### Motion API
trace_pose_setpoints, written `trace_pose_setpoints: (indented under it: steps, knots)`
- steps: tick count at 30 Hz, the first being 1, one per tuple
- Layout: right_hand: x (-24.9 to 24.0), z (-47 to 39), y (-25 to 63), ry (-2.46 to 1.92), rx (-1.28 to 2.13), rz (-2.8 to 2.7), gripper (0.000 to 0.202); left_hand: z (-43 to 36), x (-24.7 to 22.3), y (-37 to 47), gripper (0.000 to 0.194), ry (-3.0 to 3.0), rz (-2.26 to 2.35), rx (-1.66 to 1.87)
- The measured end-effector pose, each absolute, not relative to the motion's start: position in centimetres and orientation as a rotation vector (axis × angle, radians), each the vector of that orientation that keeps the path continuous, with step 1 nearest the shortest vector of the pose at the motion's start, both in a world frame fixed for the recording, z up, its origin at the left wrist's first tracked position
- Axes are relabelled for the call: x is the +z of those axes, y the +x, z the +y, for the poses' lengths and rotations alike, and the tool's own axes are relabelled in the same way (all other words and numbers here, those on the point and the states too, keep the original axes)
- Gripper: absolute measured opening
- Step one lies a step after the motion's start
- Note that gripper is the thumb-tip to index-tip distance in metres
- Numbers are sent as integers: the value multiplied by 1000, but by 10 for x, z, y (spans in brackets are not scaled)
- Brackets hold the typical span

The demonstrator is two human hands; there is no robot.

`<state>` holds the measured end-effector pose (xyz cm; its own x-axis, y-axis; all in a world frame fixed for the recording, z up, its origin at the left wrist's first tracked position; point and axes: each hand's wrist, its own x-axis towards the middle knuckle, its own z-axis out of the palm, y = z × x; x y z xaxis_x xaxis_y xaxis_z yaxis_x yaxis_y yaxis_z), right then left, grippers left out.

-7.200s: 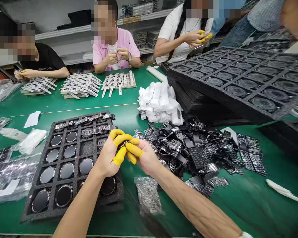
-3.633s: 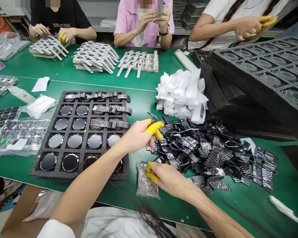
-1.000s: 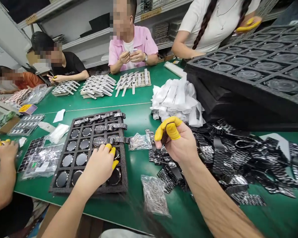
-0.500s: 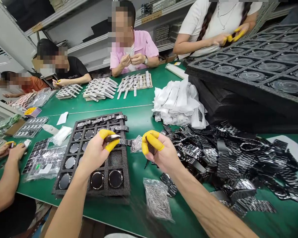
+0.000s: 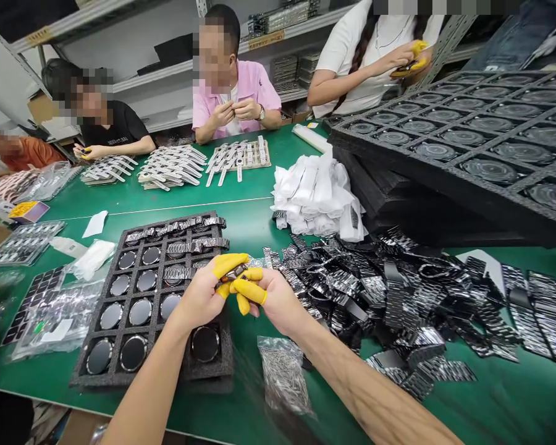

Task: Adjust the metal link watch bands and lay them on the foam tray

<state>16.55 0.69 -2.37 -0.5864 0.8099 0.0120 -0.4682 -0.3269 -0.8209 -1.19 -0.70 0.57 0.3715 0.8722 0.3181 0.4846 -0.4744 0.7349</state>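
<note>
My left hand (image 5: 201,303), with yellow finger cots on, pinches a dark round watch case (image 5: 232,274) by its edge above the right side of the foam tray. My right hand (image 5: 275,300), also in yellow finger cots, is closed against the near side of the case. Whatever lies between its fingers is covered by the fingertips. Under my left forearm is the black foam tray (image 5: 155,330), holding round watch cases, several with black metal straps lying across them. To the right spreads a heap of black metal watch straps (image 5: 375,290).
A bag of small metal pins (image 5: 285,377) lies in front of my right forearm. White-wrapped straps (image 5: 312,191) are piled behind the heap. Stacked foam trays (image 5: 445,154) rise at the right. Across the table, co-workers sit behind white watches (image 5: 171,167).
My hands were apart; now they meet at the watch case. The right hand came left, the left hand moved slightly right and down. The whole view has shifted a little.
</note>
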Motion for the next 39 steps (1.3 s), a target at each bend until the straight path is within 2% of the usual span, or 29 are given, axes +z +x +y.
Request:
trace_pose_setpoints:
  steps: [6,16,21,31,39]
  knots:
    - [-25,7,167,-520,1997,-1086,44,-5,2,-15,62,2259,1102,1002]
    - [-24,7,167,-525,2050,-983,43,-8,2,-17,64,2257,1157,952]
    - [-24,6,163,-578,2065,-810,47,-12,1,-14,54,2208,1189,965]
    - [-22,2,160,-587,2018,-887,50,-12,4,2,23,2064,1085,1163]
    - [-19,1,163,-569,2026,-896,48,-14,2,-3,31,2037,1007,1175]
